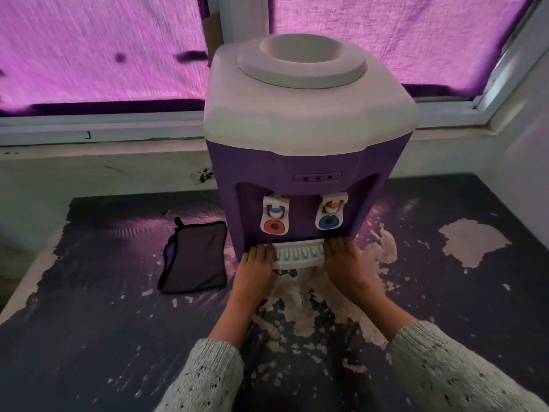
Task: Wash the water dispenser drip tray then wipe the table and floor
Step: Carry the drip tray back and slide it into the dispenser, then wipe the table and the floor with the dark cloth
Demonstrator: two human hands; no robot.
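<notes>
Hands, left (258,263) and right (341,257), grip the tray (297,254) ends at frame centre. Risk: a jerky pull spills water onto the table (89,337).

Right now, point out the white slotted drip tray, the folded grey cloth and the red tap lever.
White slotted drip tray (298,254), head view: centre of its grille, between the hands.
Folded grey cloth with dark edging (194,257), head view: middle of its top face.
Red round tap lever (275,227), head view: its centre.
</notes>
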